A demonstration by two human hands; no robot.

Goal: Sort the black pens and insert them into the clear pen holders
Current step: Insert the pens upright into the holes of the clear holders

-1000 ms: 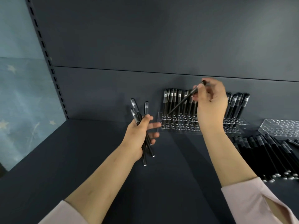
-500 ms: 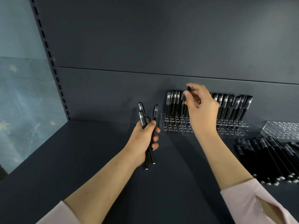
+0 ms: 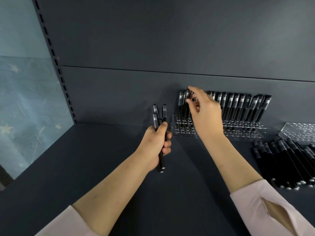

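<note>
My left hand (image 3: 156, 143) grips a small bunch of black pens (image 3: 159, 116), caps up, just left of the clear pen holder (image 3: 238, 132). The holder stands against the back wall with a row of upright black pens (image 3: 242, 106) in its rear holes. My right hand (image 3: 204, 113) is raised over the holder's left end. Its thumb and forefinger pinch the cap of one upright pen (image 3: 188, 94) that stands among the others there. The pen's lower part is hidden behind my hand.
A pile of loose black pens (image 3: 286, 160) lies on the dark shelf (image 3: 85, 159) at the right. A second clear holder (image 3: 300, 132) with no pens in it sits at the far right. A slotted shelf upright (image 3: 56, 63) runs up the left.
My right hand has swung its pen from a slant to upright and lowered it into the holder's left end. My left hand has stayed where it was with its bunch.
</note>
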